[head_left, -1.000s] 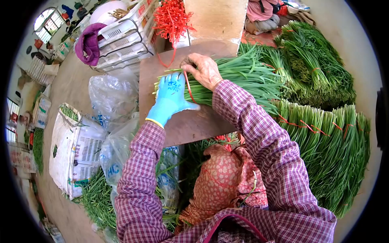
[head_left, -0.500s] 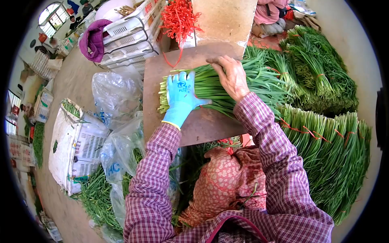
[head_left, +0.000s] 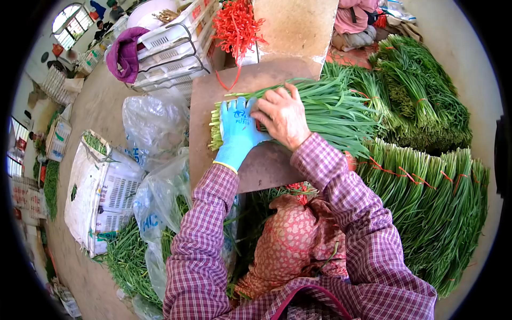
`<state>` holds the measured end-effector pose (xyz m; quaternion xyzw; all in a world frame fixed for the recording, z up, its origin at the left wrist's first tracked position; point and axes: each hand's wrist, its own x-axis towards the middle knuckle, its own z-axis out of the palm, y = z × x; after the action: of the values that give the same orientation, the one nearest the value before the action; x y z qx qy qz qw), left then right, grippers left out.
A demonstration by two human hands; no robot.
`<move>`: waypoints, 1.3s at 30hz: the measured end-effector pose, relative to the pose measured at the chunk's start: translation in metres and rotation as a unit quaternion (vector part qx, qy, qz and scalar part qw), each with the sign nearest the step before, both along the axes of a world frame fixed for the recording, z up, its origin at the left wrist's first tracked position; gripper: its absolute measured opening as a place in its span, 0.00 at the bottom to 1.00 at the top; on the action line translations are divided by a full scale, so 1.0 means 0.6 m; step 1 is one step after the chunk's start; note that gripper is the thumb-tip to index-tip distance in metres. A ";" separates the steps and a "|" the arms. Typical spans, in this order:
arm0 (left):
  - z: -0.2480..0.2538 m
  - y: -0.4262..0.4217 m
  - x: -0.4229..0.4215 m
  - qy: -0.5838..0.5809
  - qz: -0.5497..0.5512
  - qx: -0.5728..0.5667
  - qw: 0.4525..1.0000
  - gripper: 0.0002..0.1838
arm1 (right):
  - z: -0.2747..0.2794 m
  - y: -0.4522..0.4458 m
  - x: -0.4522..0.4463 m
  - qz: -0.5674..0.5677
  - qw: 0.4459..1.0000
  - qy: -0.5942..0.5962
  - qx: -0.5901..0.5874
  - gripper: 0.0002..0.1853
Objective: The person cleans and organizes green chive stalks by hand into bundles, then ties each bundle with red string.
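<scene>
A bunch of long green garlic chives [head_left: 330, 109] lies across a brown board [head_left: 213, 173], its pale cut ends to the left. My left hand [head_left: 238, 125], in a blue glove, presses over the stems near those ends, fingers spanning the bunch to its far edge. Bare, my right hand [head_left: 282, 114] is against the left glove, on top of the bunch. Its fingers are curled inward, and a bit of red shows by the fingertips; what they hold is mostly hidden. The left thumb is partly covered by the right hand.
Red ties [head_left: 237, 26] hang behind the board. Tied chive bundles [head_left: 426, 208] are stacked on the right, with more bundles [head_left: 421, 90] behind. White crates [head_left: 170, 53] and clear plastic bags [head_left: 154, 120] stand left. A patterned red cloth [head_left: 290, 240] lies below the board.
My right hand has moved left along the chives to the left glove, and its fingers have curled in. The left hand stays in place on the stems, its thumb less spread.
</scene>
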<state>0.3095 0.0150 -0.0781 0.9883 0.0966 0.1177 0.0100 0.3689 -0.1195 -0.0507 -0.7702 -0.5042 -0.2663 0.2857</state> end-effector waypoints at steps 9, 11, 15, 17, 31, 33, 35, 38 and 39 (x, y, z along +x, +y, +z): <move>0.036 0.044 -0.039 -0.075 -0.098 -0.225 0.967 0.44 | -0.039 0.012 0.086 0.080 0.962 0.253 -0.064 0.15; 0.070 0.065 -0.014 -0.121 -0.063 -0.252 0.958 0.31 | -0.044 0.013 0.083 0.076 0.972 0.219 -0.038 0.14; 0.071 0.100 0.092 -0.091 -0.068 -0.200 0.973 0.22 | -0.040 0.008 0.068 0.050 0.972 0.222 -0.052 0.12; 0.035 0.109 0.143 0.077 -0.049 -0.139 0.986 0.23 | -0.046 0.007 0.065 0.053 0.978 0.197 -0.034 0.12; 0.033 0.036 0.019 -0.027 -0.102 -0.004 0.994 0.15 | -0.061 -0.021 -0.031 0.013 0.992 0.116 0.039 0.07; 0.005 0.024 -0.006 -0.076 -0.044 -0.063 0.994 0.11 | -0.051 -0.036 -0.052 0.015 0.997 0.077 0.020 0.08; -0.002 0.013 -0.034 -0.125 -0.070 -0.052 0.988 0.10 | -0.030 -0.049 -0.059 0.012 0.997 0.073 -0.017 0.09; -0.006 0.003 -0.050 -0.135 -0.078 -0.056 0.986 0.08 | -0.015 -0.057 -0.043 0.065 0.992 0.060 -0.093 0.10; -0.006 0.004 -0.051 -0.138 -0.078 -0.056 0.986 0.08 | -0.018 -0.056 -0.036 0.065 0.992 0.058 -0.093 0.10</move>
<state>0.2790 0.0175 -0.0819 0.9651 0.0236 0.2458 0.0876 0.3473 -0.1532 -0.0614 -0.7731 -0.5586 -0.1536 0.2582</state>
